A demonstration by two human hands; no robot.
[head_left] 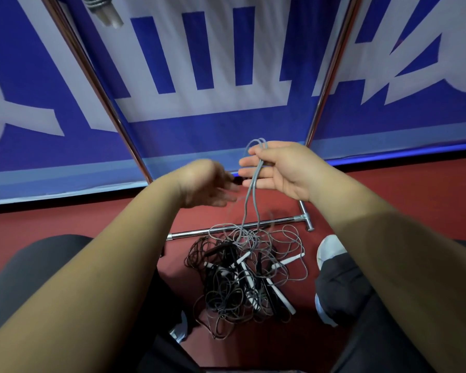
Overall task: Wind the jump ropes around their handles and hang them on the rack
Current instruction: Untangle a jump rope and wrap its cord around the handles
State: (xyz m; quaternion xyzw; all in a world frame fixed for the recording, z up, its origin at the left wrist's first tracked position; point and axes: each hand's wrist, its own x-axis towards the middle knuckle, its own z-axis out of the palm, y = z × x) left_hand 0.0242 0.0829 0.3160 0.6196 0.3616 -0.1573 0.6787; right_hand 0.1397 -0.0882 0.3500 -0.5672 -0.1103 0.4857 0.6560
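A tangled pile of jump ropes (pixel 242 275), grey and black cords with white and black handles, lies on the red floor between my feet. My right hand (pixel 277 168) pinches a looped grey rope (pixel 250 195) between thumb and fingers, and its strands hang down into the pile. My left hand (pixel 207 184) is blurred, palm up, just left of the rope, fingers fairly straight, with a small dark piece at its fingertips. The rack's chrome posts (pixel 97 84) rise on either side, and its base bar (pixel 226 231) lies behind the pile.
A blue banner (pixel 226 125) with large white letters stands behind the rack. A wound rope with pale handles (pixel 102 9) hangs at the top left. My white shoes (pixel 328 251) flank the pile.
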